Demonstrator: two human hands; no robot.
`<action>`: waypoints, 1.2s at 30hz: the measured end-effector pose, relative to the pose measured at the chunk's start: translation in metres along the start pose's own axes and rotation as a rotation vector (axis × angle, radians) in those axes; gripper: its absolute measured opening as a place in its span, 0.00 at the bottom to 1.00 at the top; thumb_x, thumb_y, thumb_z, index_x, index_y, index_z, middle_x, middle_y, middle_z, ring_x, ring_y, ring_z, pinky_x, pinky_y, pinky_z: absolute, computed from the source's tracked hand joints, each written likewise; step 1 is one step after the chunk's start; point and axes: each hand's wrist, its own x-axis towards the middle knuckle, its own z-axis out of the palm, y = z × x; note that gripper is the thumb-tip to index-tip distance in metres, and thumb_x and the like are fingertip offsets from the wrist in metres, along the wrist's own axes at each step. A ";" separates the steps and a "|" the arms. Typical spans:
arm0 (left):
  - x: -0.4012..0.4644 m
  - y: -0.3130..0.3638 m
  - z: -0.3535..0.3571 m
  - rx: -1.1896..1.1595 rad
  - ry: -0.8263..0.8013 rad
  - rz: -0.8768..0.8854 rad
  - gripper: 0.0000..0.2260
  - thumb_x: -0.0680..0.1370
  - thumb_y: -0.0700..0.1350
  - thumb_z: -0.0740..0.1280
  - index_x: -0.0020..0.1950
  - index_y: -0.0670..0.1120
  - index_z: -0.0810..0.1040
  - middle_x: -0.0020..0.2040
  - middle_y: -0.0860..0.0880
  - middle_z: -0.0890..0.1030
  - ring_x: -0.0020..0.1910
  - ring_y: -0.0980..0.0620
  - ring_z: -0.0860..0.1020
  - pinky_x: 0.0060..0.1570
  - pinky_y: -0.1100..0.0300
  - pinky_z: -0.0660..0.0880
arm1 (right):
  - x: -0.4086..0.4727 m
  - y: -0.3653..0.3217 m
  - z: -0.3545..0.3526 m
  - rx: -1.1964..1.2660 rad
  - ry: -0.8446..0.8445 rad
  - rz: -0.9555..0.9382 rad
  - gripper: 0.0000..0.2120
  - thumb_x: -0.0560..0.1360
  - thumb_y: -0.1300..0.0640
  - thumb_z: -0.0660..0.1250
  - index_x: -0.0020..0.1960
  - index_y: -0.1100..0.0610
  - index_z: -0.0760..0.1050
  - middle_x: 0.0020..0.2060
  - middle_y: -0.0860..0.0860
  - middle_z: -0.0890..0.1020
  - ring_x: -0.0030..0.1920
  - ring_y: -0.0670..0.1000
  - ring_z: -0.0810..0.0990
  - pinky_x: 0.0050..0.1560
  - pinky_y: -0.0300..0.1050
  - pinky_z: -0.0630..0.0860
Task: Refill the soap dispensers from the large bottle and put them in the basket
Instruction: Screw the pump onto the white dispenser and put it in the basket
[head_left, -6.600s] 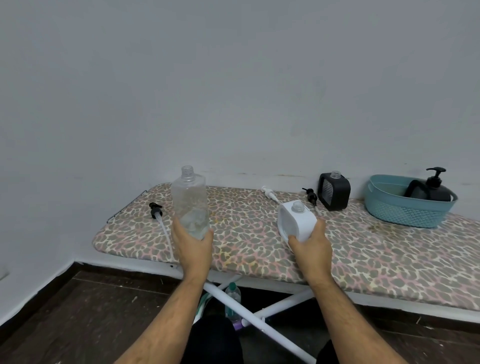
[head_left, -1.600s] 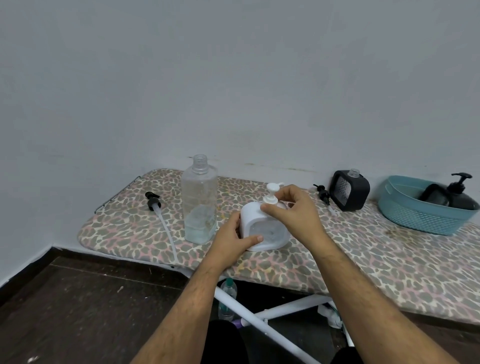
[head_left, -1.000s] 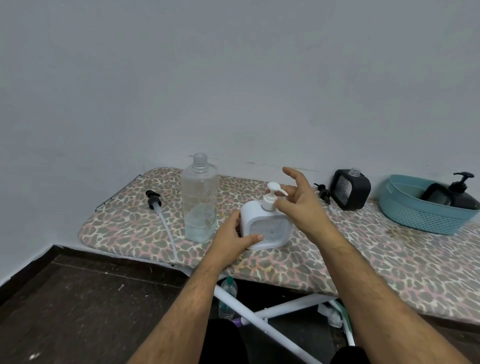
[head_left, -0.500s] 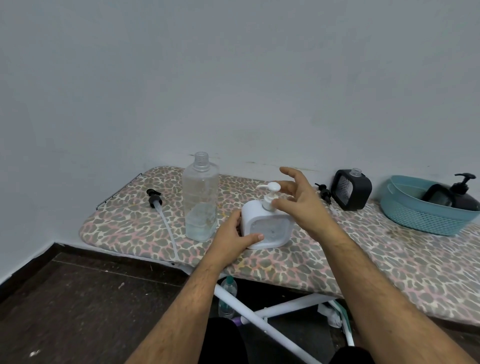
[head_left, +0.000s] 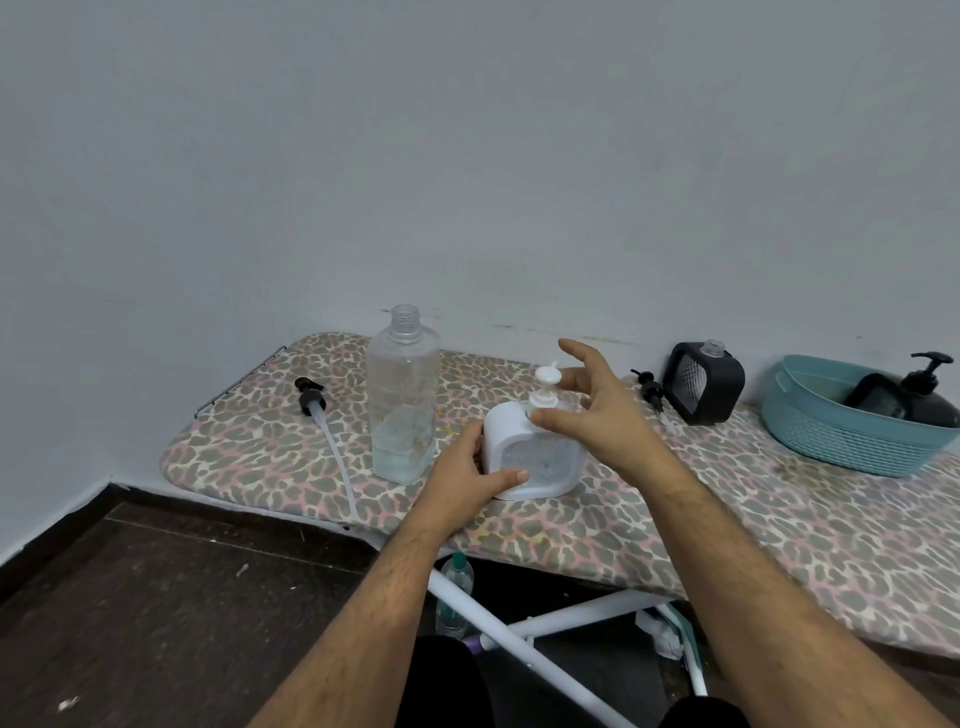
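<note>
L hand (head_left: 464, 470) grips white dispenser (head_left: 535, 457) on board (head_left: 779, 519); R hand (head_left: 592, 410) at its pump (head_left: 545, 387), thumb + fingers spread (pinch unclear). Big bottle (head_left: 402, 395) just left.

Single head view, angled down, close over ironing board (head_left: 727, 525).
</note>
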 end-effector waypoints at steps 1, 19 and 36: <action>0.000 0.000 0.000 0.003 0.002 0.000 0.26 0.70 0.46 0.78 0.61 0.59 0.71 0.54 0.58 0.81 0.51 0.61 0.80 0.49 0.61 0.80 | 0.000 0.000 0.000 0.020 -0.011 0.010 0.39 0.67 0.54 0.78 0.72 0.40 0.64 0.56 0.46 0.82 0.62 0.46 0.78 0.64 0.50 0.73; 0.000 -0.001 0.000 0.015 0.002 0.006 0.27 0.69 0.47 0.78 0.63 0.59 0.71 0.55 0.57 0.81 0.51 0.60 0.81 0.52 0.57 0.80 | -0.001 -0.001 0.000 0.163 -0.045 0.027 0.36 0.71 0.63 0.76 0.73 0.42 0.66 0.57 0.50 0.83 0.57 0.44 0.81 0.58 0.43 0.77; 0.000 -0.001 0.001 0.019 0.015 0.012 0.27 0.70 0.45 0.78 0.63 0.58 0.70 0.55 0.58 0.81 0.51 0.61 0.80 0.51 0.60 0.79 | -0.004 -0.005 0.002 -0.029 0.014 0.034 0.30 0.70 0.60 0.77 0.67 0.44 0.72 0.47 0.43 0.86 0.55 0.43 0.82 0.62 0.54 0.76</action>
